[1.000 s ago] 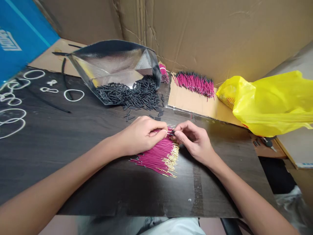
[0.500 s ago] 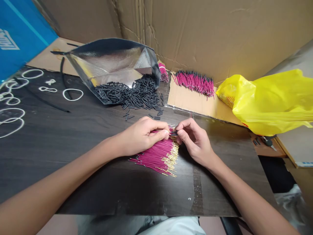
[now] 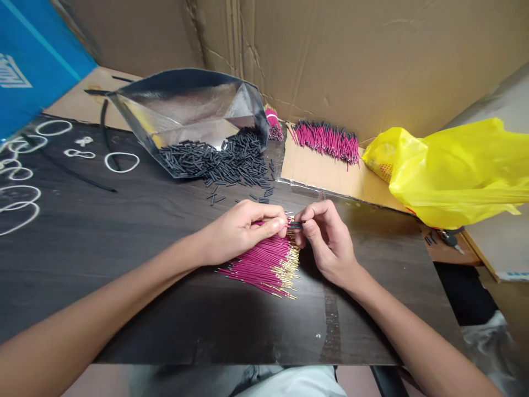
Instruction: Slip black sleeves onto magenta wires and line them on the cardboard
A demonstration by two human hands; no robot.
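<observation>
A pile of magenta wires (image 3: 260, 259) with gold-coloured pin ends lies on the dark table (image 3: 165, 320). Over its far part my left hand (image 3: 237, 231) is closed, thumb and forefinger pinching magenta wire whose ends point right. My right hand (image 3: 330, 242) pinches a short black sleeve (image 3: 295, 225) that sits against those ends; how many wires and sleeves are in the fingers I cannot tell. Beyond my hands, many loose black sleeves (image 3: 237, 157) spill from an opened silvery bag (image 3: 185, 105).
Magenta wires with black ends (image 3: 326, 142) lie on a cardboard sheet (image 3: 308, 165). A banded wire bundle (image 3: 273, 122) stands beside it. The yellow plastic bag (image 3: 450, 171) lies right, with keys (image 3: 450, 240) near it. White rubber bands (image 3: 122, 162) are scattered left. Cardboard (image 3: 351, 60) walls the back.
More of the black sleeve shows between my fingertips, and my right hand has shifted slightly. My left hand keeps its pinch. The whole view has moved a little.
</observation>
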